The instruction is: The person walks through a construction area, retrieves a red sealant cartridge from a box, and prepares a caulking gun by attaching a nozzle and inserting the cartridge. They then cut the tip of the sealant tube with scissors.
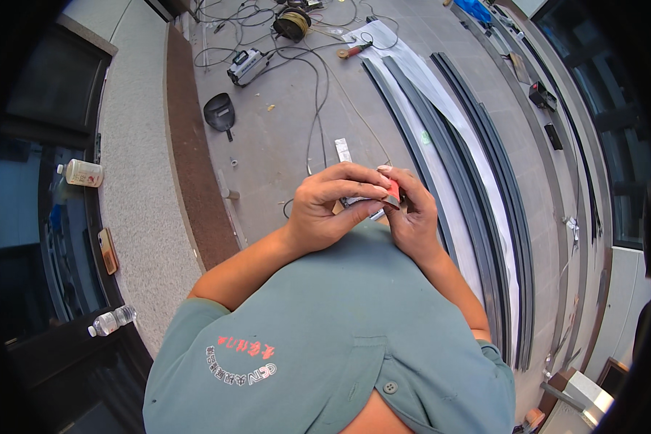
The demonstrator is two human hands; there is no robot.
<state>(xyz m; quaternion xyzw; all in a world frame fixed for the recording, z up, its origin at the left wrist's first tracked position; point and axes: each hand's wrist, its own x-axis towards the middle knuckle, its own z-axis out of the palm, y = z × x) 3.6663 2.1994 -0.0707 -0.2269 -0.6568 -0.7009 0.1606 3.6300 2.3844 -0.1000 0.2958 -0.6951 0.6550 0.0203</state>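
Observation:
In front of my chest, both hands are closed on a small red object (393, 191) with a dark lower edge. Its kind is not clear, because fingers cover much of it. My left hand (327, 203) reaches it from the left, with the thumb below and the fingertips on top. From the right, my right hand (414, 211) pinches its other side. Just beyond the hands, a narrow white strip (343, 150) shows on the floor, partly hidden by my left hand.
Long dark metal profiles (441, 123) lie on white sheeting to the right. A welding mask (219, 113), a silver machine (248, 66), tangled cables, a spool (291, 25) and a red power tool (354, 50) are farther off. Bottles (84, 173) and a phone (108, 251) rest on the left ledge.

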